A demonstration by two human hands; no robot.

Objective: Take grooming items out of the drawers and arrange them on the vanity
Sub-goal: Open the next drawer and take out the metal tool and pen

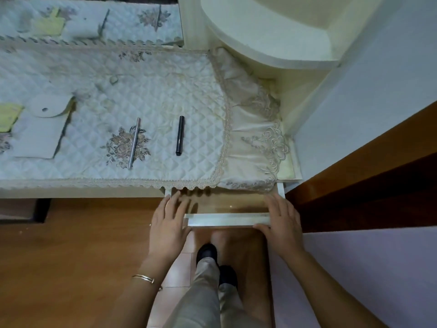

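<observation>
Below the quilted vanity (146, 95), left hand (169, 223) and right hand (282, 221) rest flat, fingers spread, on the drawer (227, 219) front.

A quilted cloth (153, 91) covered the vanity top (71, 192); on it a slim metal stick (134, 143) lay left of a capped pen (180, 135), the two apart; farther left lay a flap pouch (40, 129); below the cloth's front edge a drawer (227, 218) stood partly out; the left hand (169, 223) rested on its left corner, the right hand (282, 223) on its right corner; a mirror (89, 17) stood behind.
</observation>
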